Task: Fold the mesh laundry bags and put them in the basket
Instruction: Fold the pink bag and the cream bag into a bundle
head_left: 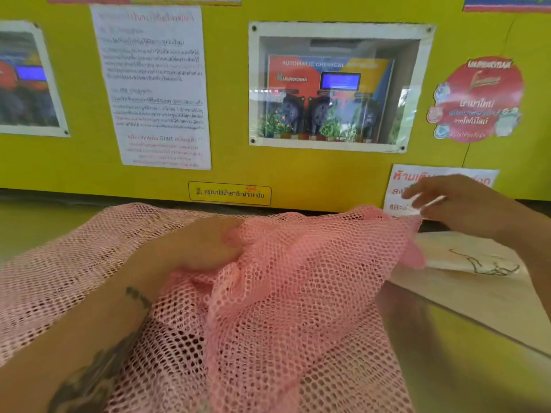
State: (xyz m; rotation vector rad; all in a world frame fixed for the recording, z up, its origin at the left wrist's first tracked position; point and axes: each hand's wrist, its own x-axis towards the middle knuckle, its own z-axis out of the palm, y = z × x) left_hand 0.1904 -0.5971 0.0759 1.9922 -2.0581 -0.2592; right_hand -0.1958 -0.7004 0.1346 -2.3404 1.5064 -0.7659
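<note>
A pink mesh laundry bag (283, 293) lies spread and rumpled across the yellow counter (465, 368), filling the lower middle of the head view. My left hand (193, 245) is on the middle of the bag, its fingers curled into a bunched fold of mesh. My right hand (459, 204) hovers at the bag's far right corner, blurred, with its fingers stretched out to the left. The raised corner of mesh sits just under that hand, and a grip on it does not show. No basket is in view.
A beige cloth item with a black cord (483, 266) lies on the counter right of the mesh. The yellow wall (298, 174) stands close behind, carrying paper notices (155, 84), a round red sticker (477, 99) and a recessed window (337, 87).
</note>
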